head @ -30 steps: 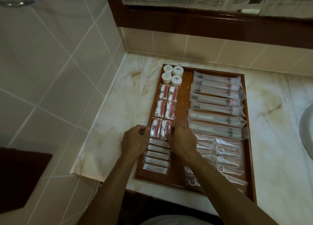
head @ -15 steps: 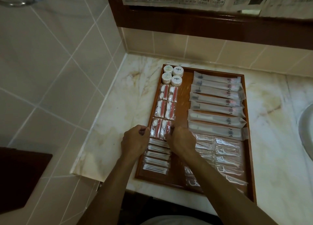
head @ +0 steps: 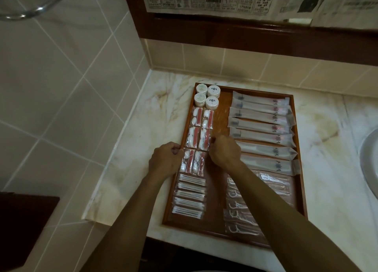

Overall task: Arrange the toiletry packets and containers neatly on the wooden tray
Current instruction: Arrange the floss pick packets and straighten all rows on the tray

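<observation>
While my two hands pinch in from either side, the left hand has its curled fingertips closed against the outer edge of the red-and-white packets at the tray's left rim, and the right hand has its fingers drawn together on the inner edge of the same column, near the seam between the middle and nearest pairs. I cannot tell whether either hand truly grips film or only presses it sideways.

Compared with half a second ago, both hands sit further up the column: they were bracketing the nearest pair, and now they bracket the join above it. I read that as squaring the column pair by pair, with the nearest pair already trued.

Both forearms run up from the bottom of the view, the right one crossing over the floss-pick packets and hiding some of them. Wrists are low, knuckles up, hands near each other with the packets between.

Further out, the cotton-swab packets lie stacked in a row below the hands, four round white containers sit in a tight square at the far left corner, and the long toothbrush sleeves overlap down the right half. Everything rests inside the wooden tray on the marble counter. My judgement: the arrangement is nearly finished.
</observation>
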